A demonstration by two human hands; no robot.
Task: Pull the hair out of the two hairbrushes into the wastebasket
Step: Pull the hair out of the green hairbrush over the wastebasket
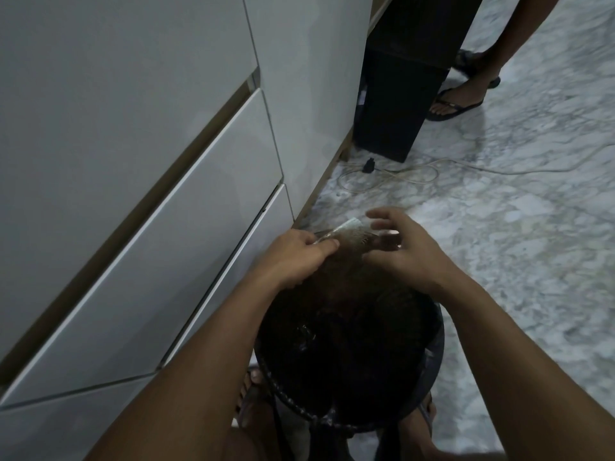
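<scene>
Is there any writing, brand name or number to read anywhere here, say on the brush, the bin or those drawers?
None can be read.
The hairbrush, held in the left hand over the wastebasket: no label shows; it is blurred.
The white drawers: plain fronts, no text.
The dark box on the floor: too dark to tell.
The right hand covers nothing legible.

Both forearms bare to the frame edge, no sleeves visible. Left hand (299,257) and right hand (404,251): no rings, watch or gloves seen. Feet in sandals (248,399), partly hidden, dim.
</scene>
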